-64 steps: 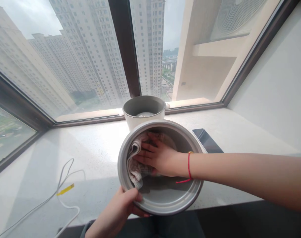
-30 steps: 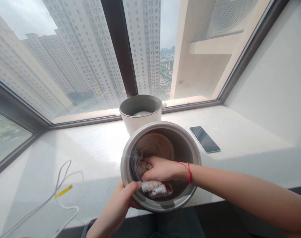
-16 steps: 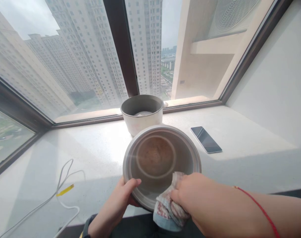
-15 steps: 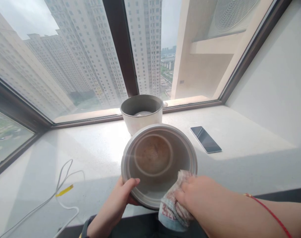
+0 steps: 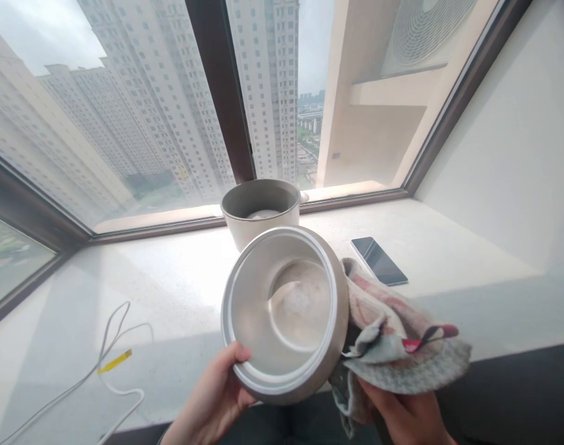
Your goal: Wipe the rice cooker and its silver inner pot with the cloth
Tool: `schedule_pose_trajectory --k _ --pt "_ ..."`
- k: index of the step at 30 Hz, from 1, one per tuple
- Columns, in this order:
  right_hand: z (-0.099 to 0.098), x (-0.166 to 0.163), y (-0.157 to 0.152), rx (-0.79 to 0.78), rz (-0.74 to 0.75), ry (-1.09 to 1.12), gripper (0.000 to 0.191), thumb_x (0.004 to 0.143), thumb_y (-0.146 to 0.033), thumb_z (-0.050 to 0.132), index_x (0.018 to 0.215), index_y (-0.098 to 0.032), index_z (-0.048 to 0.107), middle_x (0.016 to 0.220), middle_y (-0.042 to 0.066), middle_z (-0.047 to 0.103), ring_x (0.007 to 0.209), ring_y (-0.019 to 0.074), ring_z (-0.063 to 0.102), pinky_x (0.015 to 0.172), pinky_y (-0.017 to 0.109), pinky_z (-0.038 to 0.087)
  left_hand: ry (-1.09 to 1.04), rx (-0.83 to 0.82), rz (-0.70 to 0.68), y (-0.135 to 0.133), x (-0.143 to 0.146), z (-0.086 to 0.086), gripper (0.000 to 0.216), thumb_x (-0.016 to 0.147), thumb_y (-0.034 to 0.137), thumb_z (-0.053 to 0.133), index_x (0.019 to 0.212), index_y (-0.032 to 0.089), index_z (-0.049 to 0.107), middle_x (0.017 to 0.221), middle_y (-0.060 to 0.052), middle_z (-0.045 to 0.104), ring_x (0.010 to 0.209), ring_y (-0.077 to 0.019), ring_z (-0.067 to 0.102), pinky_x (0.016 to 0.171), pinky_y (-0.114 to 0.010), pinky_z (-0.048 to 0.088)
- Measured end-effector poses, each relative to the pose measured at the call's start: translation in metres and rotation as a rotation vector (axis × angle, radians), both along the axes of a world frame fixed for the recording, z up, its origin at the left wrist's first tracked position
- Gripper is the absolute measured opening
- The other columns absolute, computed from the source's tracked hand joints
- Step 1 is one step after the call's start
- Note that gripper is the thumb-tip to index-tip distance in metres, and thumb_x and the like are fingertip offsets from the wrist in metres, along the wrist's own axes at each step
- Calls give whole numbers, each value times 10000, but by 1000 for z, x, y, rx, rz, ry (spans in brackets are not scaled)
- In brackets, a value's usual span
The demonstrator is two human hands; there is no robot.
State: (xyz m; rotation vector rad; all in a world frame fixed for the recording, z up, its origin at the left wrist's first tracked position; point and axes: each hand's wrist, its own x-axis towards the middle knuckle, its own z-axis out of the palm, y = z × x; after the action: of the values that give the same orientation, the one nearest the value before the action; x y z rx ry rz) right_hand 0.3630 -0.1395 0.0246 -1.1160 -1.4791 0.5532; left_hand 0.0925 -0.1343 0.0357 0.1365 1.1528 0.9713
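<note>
A round metal inner pot (image 5: 252,293) is held up above the near part of the sill, its mouth toward me and tilted to the left. My left hand (image 5: 221,389) grips its lower left rim, thumb over the edge and fingers underneath. On the pot's right outer side lies a patterned cloth (image 5: 393,327) in grey, pink and red. Beneath it, my right hand (image 5: 407,408) is closed on the cloth, with the fingers mostly covered. The pot's inside shows a stained, brownish bottom.
Behind the pot stands a white rice-cooker body (image 5: 238,232) by the window frame. A smartphone (image 5: 379,261) lies to the right on the white sill (image 5: 180,278). At the left is a white cable (image 5: 73,386) with a yellow tag (image 5: 115,361).
The pot has turned leftward, showing more of its right outer wall. My right hand has moved the cloth from the lower right rim to the outer right side, where the cloth is spread wider.
</note>
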Motion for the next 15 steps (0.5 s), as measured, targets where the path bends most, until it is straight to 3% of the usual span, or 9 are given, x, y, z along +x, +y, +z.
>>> schedule_pose_trajectory --k 3,5,7,10,13,15 --pt "0 -40 7 172 67 43 858 768 -371 772 1547 -271 428 1559 139 471 1473 444 368 1156 644 382 78 -1 1 0 4 -7 171 681 138 708 818 120 607 625 -25 651 548 -142 616 541 -241 515" --pt "12 -46 20 122 85 98 889 768 -338 784 1564 -288 391 1651 111 329 1521 425 277 1200 641 309 133 13 -12 -2 5 -11 194 660 158 703 807 150 576 561 8 602 481 -133 567 458 -228 458" --pt "29 -39 39 -15 156 224 830 804 -335 758 1553 -296 402 1635 95 369 1497 380 352 1203 580 338 162 33 -36 -5 4 -14 232 646 174 696 843 161 574 555 18 597 452 -138 551 421 -233 428" --pt "55 -22 74 -255 421 469 687 876 -409 660 1521 -290 455 1511 71 549 1381 321 530 1147 483 437 161 81 -79 -7 -1 -17 267 644 177 695 892 151 601 589 6 623 448 -149 564 413 -242 413" --pt "73 -11 108 -482 661 614 535 897 -482 619 1388 -272 604 1319 48 697 1243 298 644 1076 433 503 100 99 -105 -3 -4 -14 278 634 154 696 904 130 634 589 -3 631 460 -164 587 454 -263 443" --pt "77 -9 125 -594 712 641 470 878 -534 649 1244 -241 697 1136 47 764 1114 285 707 1009 402 544 58 62 -96 1 -4 -8 321 618 132 677 937 102 656 618 -29 668 510 -191 637 521 -285 498"
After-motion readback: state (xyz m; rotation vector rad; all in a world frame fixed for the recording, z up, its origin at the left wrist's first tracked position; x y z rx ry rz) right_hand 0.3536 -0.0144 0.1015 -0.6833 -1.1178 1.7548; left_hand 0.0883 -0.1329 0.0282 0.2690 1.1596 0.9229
